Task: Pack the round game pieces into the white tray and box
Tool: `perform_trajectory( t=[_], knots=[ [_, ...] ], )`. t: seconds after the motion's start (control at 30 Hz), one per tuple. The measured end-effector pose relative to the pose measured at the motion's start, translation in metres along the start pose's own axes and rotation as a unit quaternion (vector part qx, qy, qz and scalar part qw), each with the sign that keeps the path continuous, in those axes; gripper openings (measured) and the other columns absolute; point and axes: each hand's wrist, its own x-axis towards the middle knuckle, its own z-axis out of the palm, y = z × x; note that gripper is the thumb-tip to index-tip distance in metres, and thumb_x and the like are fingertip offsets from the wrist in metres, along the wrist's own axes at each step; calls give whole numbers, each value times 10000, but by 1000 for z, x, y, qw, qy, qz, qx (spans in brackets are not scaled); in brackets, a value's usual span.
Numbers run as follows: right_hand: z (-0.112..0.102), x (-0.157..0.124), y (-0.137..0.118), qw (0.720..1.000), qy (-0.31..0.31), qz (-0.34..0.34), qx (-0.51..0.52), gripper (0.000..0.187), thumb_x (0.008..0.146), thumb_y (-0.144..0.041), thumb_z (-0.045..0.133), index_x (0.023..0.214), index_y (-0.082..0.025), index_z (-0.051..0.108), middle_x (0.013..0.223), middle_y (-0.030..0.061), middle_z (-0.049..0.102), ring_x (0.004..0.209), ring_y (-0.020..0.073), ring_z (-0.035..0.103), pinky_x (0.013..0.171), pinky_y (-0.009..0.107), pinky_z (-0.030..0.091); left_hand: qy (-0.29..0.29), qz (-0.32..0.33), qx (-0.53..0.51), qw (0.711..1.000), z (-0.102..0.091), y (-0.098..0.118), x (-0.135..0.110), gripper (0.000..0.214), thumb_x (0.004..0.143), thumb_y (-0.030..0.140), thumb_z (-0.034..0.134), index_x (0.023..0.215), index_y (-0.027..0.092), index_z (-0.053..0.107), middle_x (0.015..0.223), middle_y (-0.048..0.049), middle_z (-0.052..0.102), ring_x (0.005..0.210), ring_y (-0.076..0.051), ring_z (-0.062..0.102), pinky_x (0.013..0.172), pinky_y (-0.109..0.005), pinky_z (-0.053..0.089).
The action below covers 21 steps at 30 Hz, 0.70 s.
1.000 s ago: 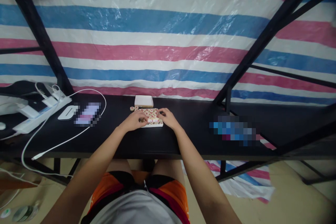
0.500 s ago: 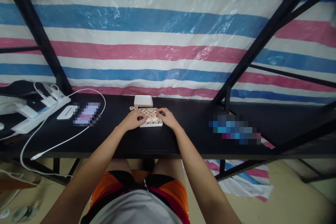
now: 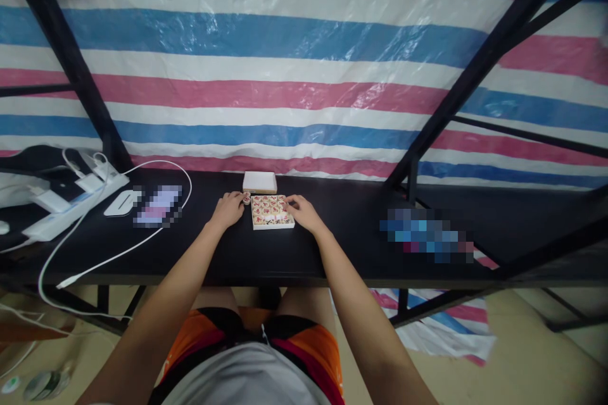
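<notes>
A small white tray [image 3: 272,226] filled with round pale pieces marked in red lies on the black table [image 3: 332,253], straight ahead. My left hand [image 3: 228,209] has its fingers curled beside the tray's left edge, touching a loose round piece [image 3: 246,198]. My right hand [image 3: 302,211] rests at the tray's right edge with its fingertips against the rim. A white lid or box [image 3: 259,182] sits just behind the tray.
At the left are a white power strip [image 3: 61,212] with plugs, a white cable [image 3: 109,256], a white mouse [image 3: 121,202] and a blurred-out flat item. A blurred item lies at the right. Black frame bars rise on both sides before a striped tarpaulin.
My left hand has moved off the tray's top to its left side, by the loose piece. The pieces in the tray now show fully. My right hand has stayed put.
</notes>
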Motion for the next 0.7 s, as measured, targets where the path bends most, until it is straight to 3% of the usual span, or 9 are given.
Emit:
perform_trajectory(
  t=[0.37, 0.7],
  knots=[
    [1, 1, 4, 1000, 2, -3, -1, 202, 798, -351, 559, 920, -213, 644, 944, 29, 567, 766, 143, 577, 779, 305, 446, 31, -18, -3, 999, -3, -2, 1, 292, 852, 200, 475, 1084, 169, 650, 1069, -122, 583, 997, -256, 534, 868, -367, 447],
    [0, 1, 0, 1000, 2, 5, -4, 187, 798, -329, 557, 915, -213, 647, 961, 35, 588, 764, 141, 572, 793, 310, 444, 54, -38, -32, 997, -1, -7, 2, 227, 769, 119, 531, 946, 147, 671, 936, -111, 615, 897, -229, 586, 856, -330, 457]
  ],
)
